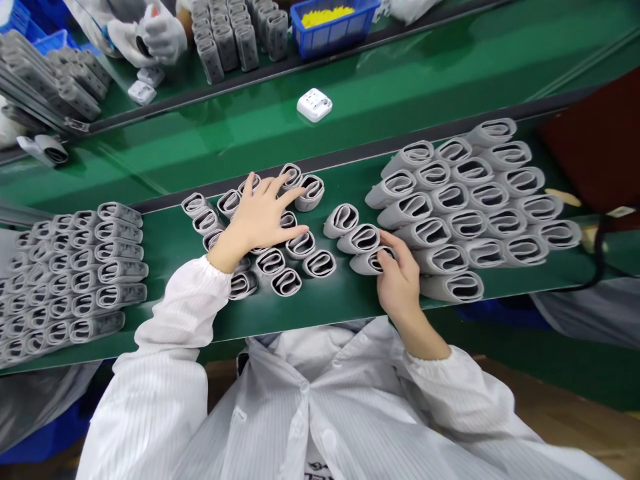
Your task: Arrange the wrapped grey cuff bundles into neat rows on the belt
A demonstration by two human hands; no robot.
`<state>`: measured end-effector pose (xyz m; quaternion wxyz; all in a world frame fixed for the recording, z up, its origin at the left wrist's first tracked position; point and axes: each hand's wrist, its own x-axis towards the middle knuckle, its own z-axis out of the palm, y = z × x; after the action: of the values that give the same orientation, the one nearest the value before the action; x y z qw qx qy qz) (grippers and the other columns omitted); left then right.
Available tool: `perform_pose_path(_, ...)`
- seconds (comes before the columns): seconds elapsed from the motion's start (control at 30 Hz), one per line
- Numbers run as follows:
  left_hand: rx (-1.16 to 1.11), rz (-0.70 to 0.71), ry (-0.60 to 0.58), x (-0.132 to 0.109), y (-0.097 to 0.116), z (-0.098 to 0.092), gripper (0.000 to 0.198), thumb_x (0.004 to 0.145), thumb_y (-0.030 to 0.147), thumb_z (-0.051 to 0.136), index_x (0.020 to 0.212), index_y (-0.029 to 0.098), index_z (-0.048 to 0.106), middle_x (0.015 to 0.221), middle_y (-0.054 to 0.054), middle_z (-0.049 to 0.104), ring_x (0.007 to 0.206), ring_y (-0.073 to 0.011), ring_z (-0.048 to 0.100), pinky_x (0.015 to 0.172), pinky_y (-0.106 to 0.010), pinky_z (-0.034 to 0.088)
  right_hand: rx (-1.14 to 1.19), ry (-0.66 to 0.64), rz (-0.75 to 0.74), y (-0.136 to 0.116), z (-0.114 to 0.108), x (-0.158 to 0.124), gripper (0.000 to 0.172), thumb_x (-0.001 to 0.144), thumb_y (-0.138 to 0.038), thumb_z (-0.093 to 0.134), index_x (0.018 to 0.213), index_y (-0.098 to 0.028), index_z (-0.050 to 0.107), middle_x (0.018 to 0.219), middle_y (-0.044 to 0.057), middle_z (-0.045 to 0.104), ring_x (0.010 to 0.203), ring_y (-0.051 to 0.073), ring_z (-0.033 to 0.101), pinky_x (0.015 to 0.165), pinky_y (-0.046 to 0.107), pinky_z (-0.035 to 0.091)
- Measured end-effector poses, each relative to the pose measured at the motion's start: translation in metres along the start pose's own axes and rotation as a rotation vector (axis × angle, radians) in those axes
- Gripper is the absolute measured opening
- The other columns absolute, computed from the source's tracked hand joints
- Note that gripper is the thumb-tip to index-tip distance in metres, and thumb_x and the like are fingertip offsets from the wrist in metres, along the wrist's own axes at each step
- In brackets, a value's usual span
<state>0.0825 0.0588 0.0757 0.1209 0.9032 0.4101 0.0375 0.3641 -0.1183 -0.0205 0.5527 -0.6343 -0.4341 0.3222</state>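
Observation:
My left hand (260, 217) is spread flat over a loose cluster of rolled grey cuffs (271, 262) standing on end, its fingertips touching rolls at the far side. Some rolls are hidden under the palm. With thumb and fingers, my right hand (400, 280) grips the nearest rolled grey cuff (367, 261) in a short line of three. The middle cuff (359, 238) of that line touches it, and the far cuff (343, 220) leans close behind. Just right of this hand begins a large block of similar upright rolls (450, 223).
More rolls stand in packed rows (75, 280) at the left. Beyond the dark rail, a white plastic unit (315, 105) lies on the green belt (400, 93). Across it are a blue bin (333, 30) with yellow pieces and a co-worker's gloved hands (163, 37).

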Motion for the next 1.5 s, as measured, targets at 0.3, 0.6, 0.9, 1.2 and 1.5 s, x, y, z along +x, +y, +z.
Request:
perform_pose_path(0.3, 0.013, 0.088, -0.036, 0.0, -0.001, -0.002, 0.092, 0.099, 0.078, 0.076, 0.175, 0.029, 0.06, 0.189, -0.013, 0.049, 0.172, -0.0523, 0.043, 0.15, -0.08, 0.015, -0.003, -0.124, -0.087, -0.007, 0.044, 0.024, 0.051, 0.106, -0.044, 0.063, 0.151, -0.024, 0.074, 0.159, 0.011, 0.078, 0.15, 0.033, 0.073, 0.135, 0.056, 0.054)
perform_pose_path(0.6, -0.034, 0.095, -0.002, 0.006, -0.011, 0.001, 0.094, 0.099, 0.083, 0.071, 0.173, 0.027, 0.061, 0.185, -0.016, 0.052, 0.17, -0.0517, 0.045, 0.149, -0.083, 0.014, -0.095, -0.144, -0.111, -0.005, 0.046, 0.059, 0.05, 0.101, -0.037, 0.056, 0.144, -0.022, 0.077, 0.15, 0.013, 0.082, 0.143, 0.032, 0.076, 0.133, 0.057, 0.056)
perform_pose_path(0.9, -0.007, 0.067, 0.111, -0.082, -0.055, -0.024, 0.085, 0.112, 0.085, 0.046, 0.182, 0.037, 0.05, 0.2, -0.01, 0.03, 0.187, -0.0471, 0.021, 0.149, -0.079, 0.012, -0.472, -0.204, -0.379, -0.052, 0.035, 0.082, 0.059, 0.102, -0.045, 0.074, 0.154, -0.019, 0.072, 0.178, 0.023, 0.058, 0.169, 0.046, 0.052, 0.141, 0.073, 0.043)
perform_pose_path(1.2, -0.013, -0.104, 0.193, -0.218, -0.081, 0.028, 0.088, 0.115, 0.081, 0.037, 0.186, 0.029, 0.042, 0.198, -0.019, 0.032, 0.188, -0.0468, 0.021, 0.149, -0.081, 0.006, -0.81, -0.719, -0.815, -0.116, 0.124, -0.022, 0.07, 0.109, -0.04, 0.078, 0.166, 0.0, 0.065, 0.178, 0.036, 0.053, 0.178, 0.053, 0.037, 0.147, 0.079, 0.027)
perform_pose_path(1.5, 0.021, -0.046, 0.249, -0.218, -0.066, 0.033, 0.08, 0.115, 0.076, 0.046, 0.184, 0.034, 0.047, 0.198, -0.015, 0.032, 0.188, -0.0457, 0.02, 0.15, -0.08, 0.008, -0.907, -0.726, -0.942, -0.115, 0.163, -0.04, 0.058, 0.115, -0.001, 0.04, 0.17, 0.004, 0.059, 0.178, 0.035, 0.054, 0.169, 0.044, 0.055, 0.143, 0.062, 0.046)
